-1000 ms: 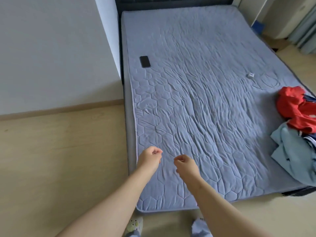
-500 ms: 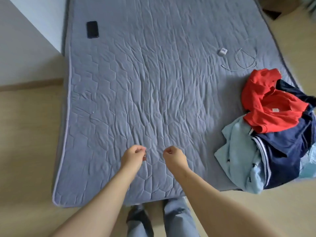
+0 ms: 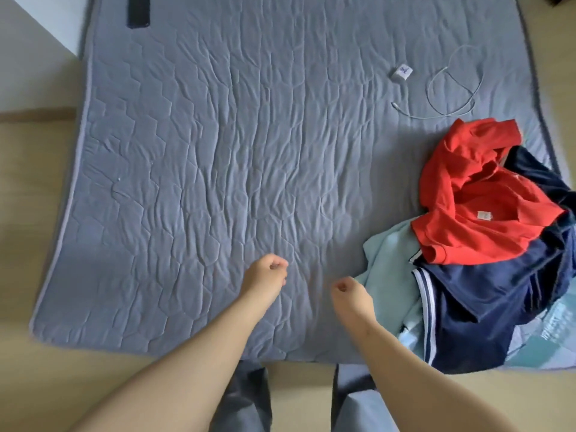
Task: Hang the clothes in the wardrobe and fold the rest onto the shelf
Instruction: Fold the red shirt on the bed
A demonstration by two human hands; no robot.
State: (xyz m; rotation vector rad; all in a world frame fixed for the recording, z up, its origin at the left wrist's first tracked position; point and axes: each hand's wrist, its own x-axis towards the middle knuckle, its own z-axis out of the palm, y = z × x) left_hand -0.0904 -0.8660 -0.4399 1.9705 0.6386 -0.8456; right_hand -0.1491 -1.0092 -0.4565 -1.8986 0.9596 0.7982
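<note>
The dark phone (image 3: 138, 14) at 11 o'clock is cut off by the top edge. The clothes pile (image 3: 477, 207) at 3 to 4 o'clock runs past the right edge, with a red top over a navy garment (image 3: 498, 307) and a pale blue one (image 3: 386, 263). The left hand (image 3: 265, 275) and right hand (image 3: 350, 294) are clenched over the bed cover (image 3: 218, 151), holding nothing. Compared with half a second ago, the hands are wider apart and the pile is nearer the right hand.

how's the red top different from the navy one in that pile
The red top is bright, lies uppermost and shows a white label; the navy garment is dark, has white edge stripes and lies partly under the red top. Both are crumpled on the bed.
</note>
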